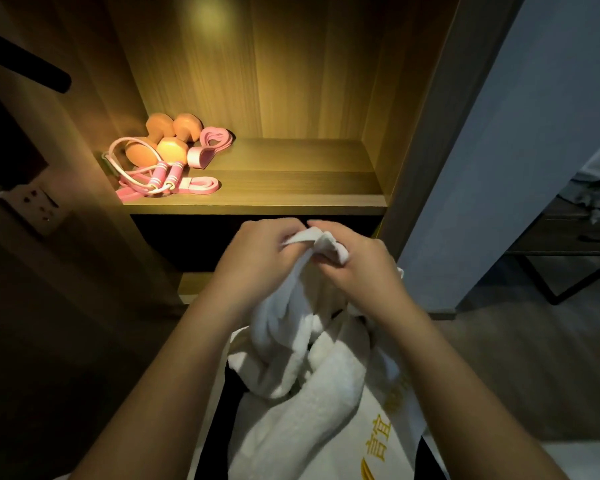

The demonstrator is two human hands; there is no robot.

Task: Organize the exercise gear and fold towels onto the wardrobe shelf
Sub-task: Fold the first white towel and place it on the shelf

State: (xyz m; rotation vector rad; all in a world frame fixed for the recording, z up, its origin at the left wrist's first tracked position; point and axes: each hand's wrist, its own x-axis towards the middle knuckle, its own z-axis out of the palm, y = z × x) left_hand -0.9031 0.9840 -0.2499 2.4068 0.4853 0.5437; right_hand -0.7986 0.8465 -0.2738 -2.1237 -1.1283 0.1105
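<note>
Both your hands — left hand point(257, 251), right hand point(354, 261) — grip the white towel point(302, 358), fingers curled round its top edge, below the wardrobe shelf point(274, 188) holding pink gear.

The person's left forearm point(174, 362) and right forearm point(444, 368), both bare, reach forward from the lower corners and converge toward the middle. The left hand point(257, 252) is turned back-up, its fingers curled over the bunched top edge of a white towel point(284, 344). The right hand point(359, 268) sits just beside it, knuckles up, fingers curled round the same edge. The fingertips of the two hands nearly meet.
</note>
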